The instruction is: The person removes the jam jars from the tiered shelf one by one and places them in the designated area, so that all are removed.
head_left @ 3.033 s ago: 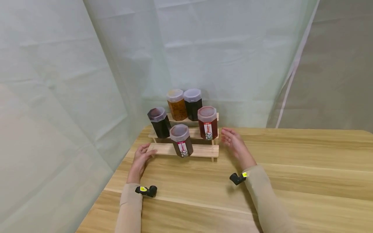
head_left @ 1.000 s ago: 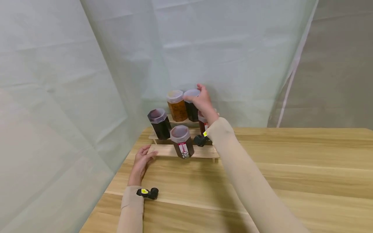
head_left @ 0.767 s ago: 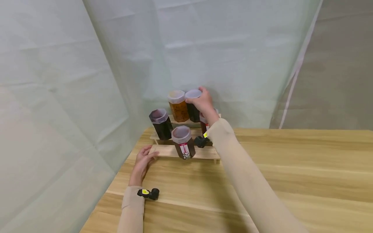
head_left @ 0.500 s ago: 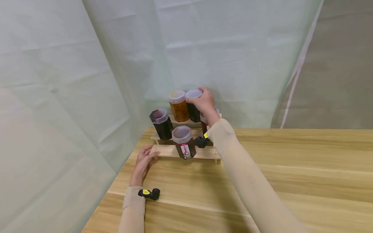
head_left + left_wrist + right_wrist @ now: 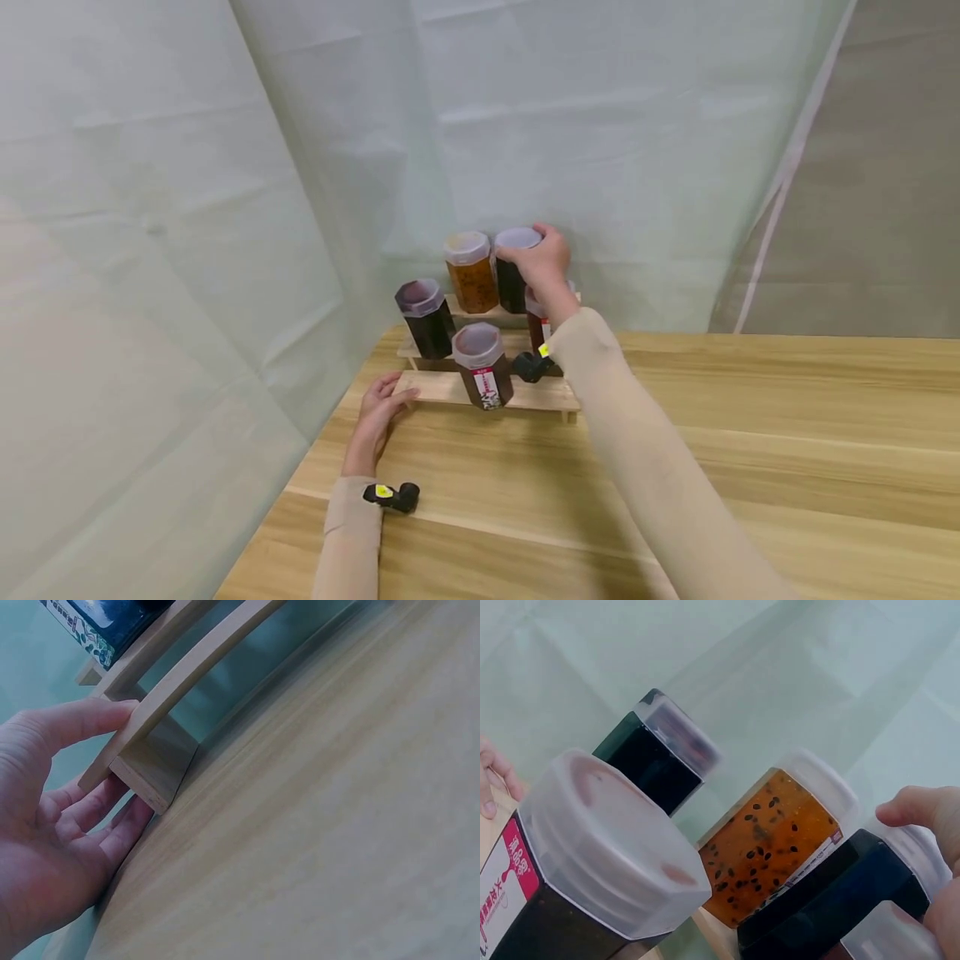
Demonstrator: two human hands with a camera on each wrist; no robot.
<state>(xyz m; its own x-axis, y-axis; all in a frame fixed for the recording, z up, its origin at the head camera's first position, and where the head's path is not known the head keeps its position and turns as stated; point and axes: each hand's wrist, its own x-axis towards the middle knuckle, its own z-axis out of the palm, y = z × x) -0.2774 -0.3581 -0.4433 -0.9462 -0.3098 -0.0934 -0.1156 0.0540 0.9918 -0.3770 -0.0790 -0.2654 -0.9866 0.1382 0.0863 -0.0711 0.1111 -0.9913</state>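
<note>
My right hand (image 5: 547, 265) grips the lidded top of a dark jar (image 5: 512, 290) at the right of the rack's top tier, thumb on the near left side of the lid. Beside it stands an orange jar with black seeds (image 5: 772, 840). My left hand (image 5: 378, 414) holds the left end of the wooden tiered rack's (image 5: 431, 387) lowest shelf. In the left wrist view its thumb lies on the board, with the other fingers around the end and leg. On the middle tier are another dark jar (image 5: 430, 332) and a red jar (image 5: 536, 329), partly hidden by my right wrist.
A brownish jar (image 5: 482, 367) with a pink-and-white label stands on the lowest shelf. The rack sits on a wood-grain table (image 5: 480, 500), near its back left corner. Pale cloth (image 5: 600, 125) hangs close behind and to the left.
My right hand has moved from beside the red jar up and back to the dark jar on the top tier, where it has stayed. My left hand keeps its hold on the rack.
</note>
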